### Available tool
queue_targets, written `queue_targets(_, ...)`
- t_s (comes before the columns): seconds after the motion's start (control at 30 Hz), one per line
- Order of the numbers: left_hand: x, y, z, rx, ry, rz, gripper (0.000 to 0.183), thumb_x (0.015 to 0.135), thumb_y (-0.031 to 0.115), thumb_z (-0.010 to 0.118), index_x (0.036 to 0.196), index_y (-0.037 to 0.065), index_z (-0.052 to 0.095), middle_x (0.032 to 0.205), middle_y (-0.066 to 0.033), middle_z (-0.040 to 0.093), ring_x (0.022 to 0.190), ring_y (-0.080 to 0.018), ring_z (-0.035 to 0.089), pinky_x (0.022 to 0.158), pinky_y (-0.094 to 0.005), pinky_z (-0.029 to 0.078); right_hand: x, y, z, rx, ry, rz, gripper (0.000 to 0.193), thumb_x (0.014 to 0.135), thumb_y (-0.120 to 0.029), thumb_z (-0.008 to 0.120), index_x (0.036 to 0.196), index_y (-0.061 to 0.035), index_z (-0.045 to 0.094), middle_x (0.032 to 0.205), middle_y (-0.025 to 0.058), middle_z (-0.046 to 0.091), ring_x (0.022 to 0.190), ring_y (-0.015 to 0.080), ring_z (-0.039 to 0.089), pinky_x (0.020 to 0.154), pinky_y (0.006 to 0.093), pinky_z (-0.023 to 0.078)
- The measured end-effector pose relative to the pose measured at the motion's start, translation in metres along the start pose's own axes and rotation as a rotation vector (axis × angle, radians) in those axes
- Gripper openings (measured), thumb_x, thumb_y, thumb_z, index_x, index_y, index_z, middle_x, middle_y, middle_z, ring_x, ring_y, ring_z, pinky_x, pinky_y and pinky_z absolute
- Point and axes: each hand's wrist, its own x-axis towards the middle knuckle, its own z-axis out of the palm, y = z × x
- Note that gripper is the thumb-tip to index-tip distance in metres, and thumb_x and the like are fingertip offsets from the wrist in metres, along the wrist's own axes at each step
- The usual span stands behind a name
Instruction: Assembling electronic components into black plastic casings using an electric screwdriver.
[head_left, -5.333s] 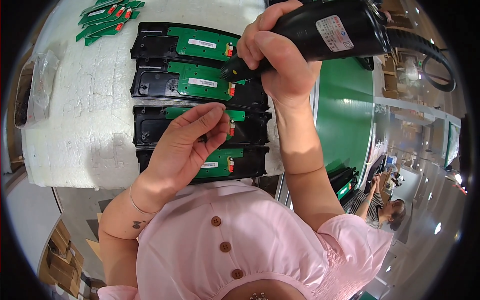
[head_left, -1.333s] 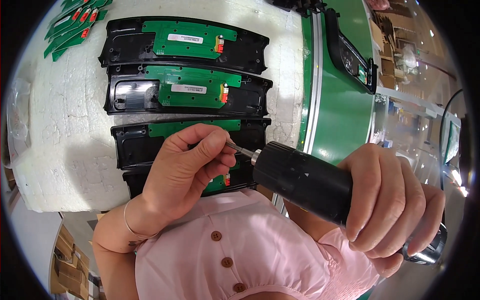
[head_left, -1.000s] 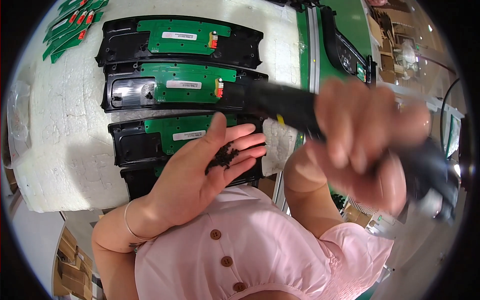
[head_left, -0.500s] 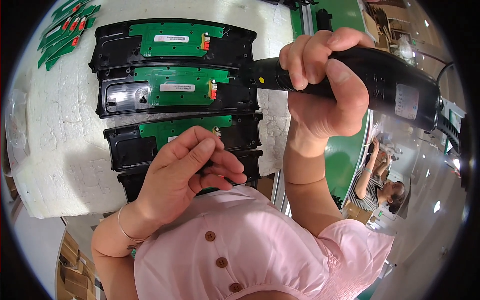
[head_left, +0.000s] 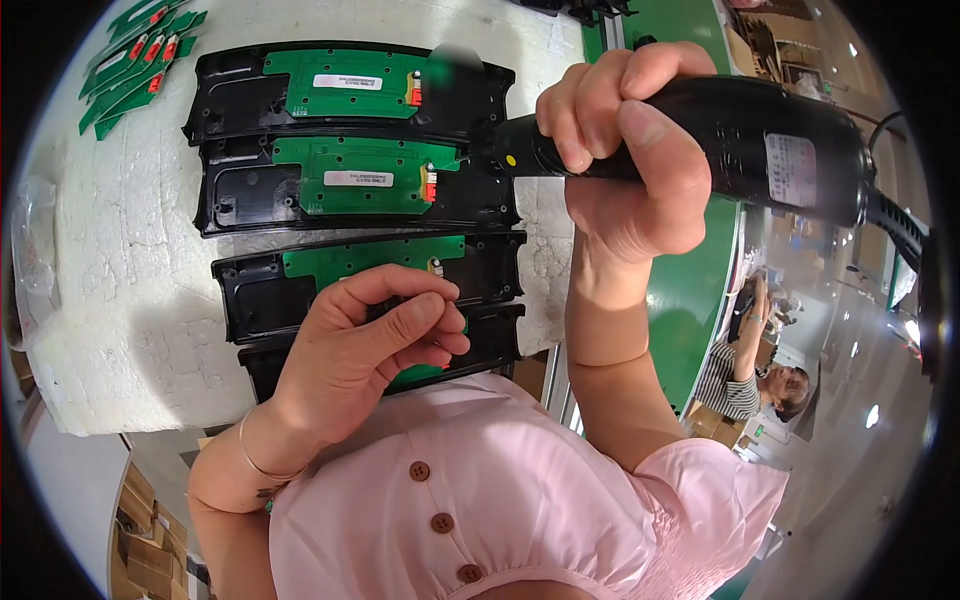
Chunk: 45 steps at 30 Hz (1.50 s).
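Four curved black plastic housings [head_left: 245,190] lie in a column on the white, foam-like desk [head_left: 115,265], and each shows a green circuit board [head_left: 350,85] laid in it, the nearest partly hidden. Placement of these boards is judged complete; fastening is judged under way, though screw seats are too small to verify. Right hand [head_left: 632,155]: grip closed round a black cylindrical powered screwdriver [head_left: 735,130], its tip at the right end of the board in the second housing from the far side; contact cannot be confirmed. Left hand [head_left: 372,340]: fingers curled toward the thumb above the two nearest housings; contents, if any, cannot be told. Outstanding: loose green boards with red connectors [head_left: 128,75], heaped at far left, outside any housing.
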Motion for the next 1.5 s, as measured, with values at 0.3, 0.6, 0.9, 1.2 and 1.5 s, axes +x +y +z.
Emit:
queue_targets(0.3, -0.002, -0.002, -0.002, -0.071, -0.005, 0.02, 0.016, 0.084, 0.01, 0.051, 0.096, 0.0, 0.055, 0.082, -0.0059, 0.059, 0.075, -0.0128, 0.059, 0.066, -0.0216, 0.05, 0.012, -0.043, -0.013, 0.364, -0.354, 0.038, 0.061, 0.068, -0.041, 0.057, 0.12, -0.0157, 0.039, 0.071, -0.0013, 0.042, 0.068, 0.0149, 0.043, 0.068, 0.0286, 0.029)
queue_targets(0.6, -0.005, -0.004, -0.006, -0.086, -0.016, 0.01, 0.016, 0.084, 0.01, 0.051, 0.096, 0.001, 0.056, 0.082, -0.0057, 0.059, 0.075, -0.013, 0.059, 0.065, -0.0214, 0.05, 0.009, -0.044, -0.012, 0.256, -0.456, 0.016, 0.06, 0.073, -0.054, 0.046, 0.119, -0.0149, 0.041, 0.069, -0.0028, 0.044, 0.062, 0.0139, 0.043, 0.064, 0.0289, 0.03)
queue_targets(0.9, -0.007, -0.006, -0.01, -0.098, 0.006, 0.021, 0.015, 0.084, 0.011, 0.051, 0.096, 0.002, 0.056, 0.081, -0.0049, 0.059, 0.074, -0.0128, 0.059, 0.064, -0.0206, 0.049, 0.01, -0.003, 0.019, 0.101, -0.129, -0.103, 0.027, 0.072, -0.015, 0.04, 0.096, -0.0058, 0.046, 0.056, 0.0014, 0.037, 0.047, 0.0126, 0.036, 0.051, 0.0288, 0.032)
queue_targets(1.2, -0.007, -0.006, -0.013, -0.092, 0.002, 0.018, 0.016, 0.084, 0.012, 0.051, 0.097, 0.003, 0.056, 0.081, -0.0045, 0.059, 0.074, -0.0123, 0.059, 0.064, -0.0197, 0.048, 0.015, 0.012, 0.017, 0.121, -0.088, -0.042, 0.023, 0.07, -0.012, 0.039, 0.09, -0.0056, 0.046, 0.055, 0.0028, 0.038, 0.046, 0.013, 0.037, 0.051, 0.0291, 0.034)
queue_targets(1.5, -0.007, -0.005, -0.013, -0.089, -0.021, 0.014, 0.017, 0.084, 0.011, 0.051, 0.097, 0.002, 0.056, 0.082, -0.0053, 0.059, 0.075, -0.0126, 0.059, 0.066, -0.0206, 0.049, 0.03, -0.003, 0.042, 0.175, 0.132, 0.287, 0.023, 0.062, -0.006, 0.059, 0.076, -0.0028, 0.041, 0.054, 0.0067, 0.041, 0.043, 0.0143, 0.039, 0.043, 0.0257, 0.036)
